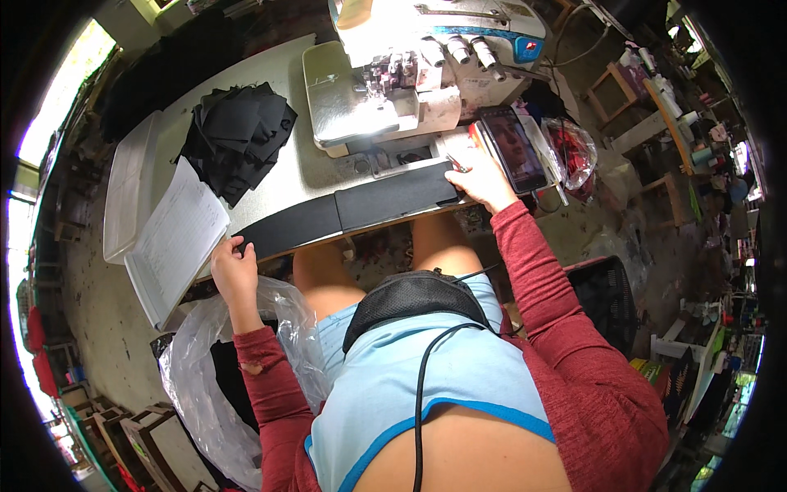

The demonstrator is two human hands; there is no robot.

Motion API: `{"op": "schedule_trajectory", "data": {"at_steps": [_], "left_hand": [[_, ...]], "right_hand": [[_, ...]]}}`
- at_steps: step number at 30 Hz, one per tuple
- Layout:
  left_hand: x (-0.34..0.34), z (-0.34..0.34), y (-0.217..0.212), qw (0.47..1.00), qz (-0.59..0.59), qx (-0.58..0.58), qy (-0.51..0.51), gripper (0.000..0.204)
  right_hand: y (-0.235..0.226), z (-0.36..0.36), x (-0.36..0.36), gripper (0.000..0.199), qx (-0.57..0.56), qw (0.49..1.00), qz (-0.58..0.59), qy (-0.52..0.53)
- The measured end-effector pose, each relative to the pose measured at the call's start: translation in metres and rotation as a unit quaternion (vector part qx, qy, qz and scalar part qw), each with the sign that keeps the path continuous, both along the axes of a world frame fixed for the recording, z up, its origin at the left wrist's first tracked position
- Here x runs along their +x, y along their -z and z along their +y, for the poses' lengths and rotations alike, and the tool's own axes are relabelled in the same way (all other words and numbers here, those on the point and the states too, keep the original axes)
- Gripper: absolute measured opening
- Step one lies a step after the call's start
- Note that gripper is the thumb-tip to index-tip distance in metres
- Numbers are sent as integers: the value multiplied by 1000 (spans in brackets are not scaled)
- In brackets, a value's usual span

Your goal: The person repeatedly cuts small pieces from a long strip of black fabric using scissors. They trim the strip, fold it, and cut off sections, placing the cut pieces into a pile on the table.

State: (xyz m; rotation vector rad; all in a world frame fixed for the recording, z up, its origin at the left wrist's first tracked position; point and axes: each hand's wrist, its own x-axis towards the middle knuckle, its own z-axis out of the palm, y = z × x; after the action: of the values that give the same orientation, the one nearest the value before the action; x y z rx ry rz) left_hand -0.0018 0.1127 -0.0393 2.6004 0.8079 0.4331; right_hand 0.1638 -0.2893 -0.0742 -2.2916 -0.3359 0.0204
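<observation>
Along the front edge of the sewing table lies a long black fabric strip (398,197), made of two pieces that meet near its middle. My left hand (235,266) is closed on its left end, thumb and fingers pinched together. At the other end my right hand (488,179) is bent inward, its thumb touching the strip. A small shiny metal tool (459,165) shows between the right fingers; its exact kind is too small to tell. Just beyond the strip stands an overlock sewing machine (434,90), its lamp lit. A heap of black fabric pieces (234,131) lies at the left.
An open notebook (176,234) and a clear plastic bin (131,176) sit at the table's left end. A phone (515,152) with a lit screen stands beside my right hand. A clear plastic bag (201,389) hangs below at left; a black basket (605,299) is at right.
</observation>
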Motion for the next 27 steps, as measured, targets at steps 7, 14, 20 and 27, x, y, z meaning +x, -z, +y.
{"op": "schedule_trajectory", "data": {"at_steps": [7, 14, 20, 27], "left_hand": [[-2, 2, 0, 1000, 9, 4, -7, 21], [-2, 3, 8, 991, -20, 126, 28, 19], [38, -76, -17, 993, -19, 30, 115, 18], [72, -135, 8, 987, 30, 36, 156, 32]], "right_hand": [[-8, -2, 0, 29, -74, 994, -73, -21], [-20, 2, -3, 37, -128, 991, -35, -1], [-22, 5, -6, 40, -137, 989, -59, -3], [-20, 11, -7, 25, -143, 984, -107, 9]]}}
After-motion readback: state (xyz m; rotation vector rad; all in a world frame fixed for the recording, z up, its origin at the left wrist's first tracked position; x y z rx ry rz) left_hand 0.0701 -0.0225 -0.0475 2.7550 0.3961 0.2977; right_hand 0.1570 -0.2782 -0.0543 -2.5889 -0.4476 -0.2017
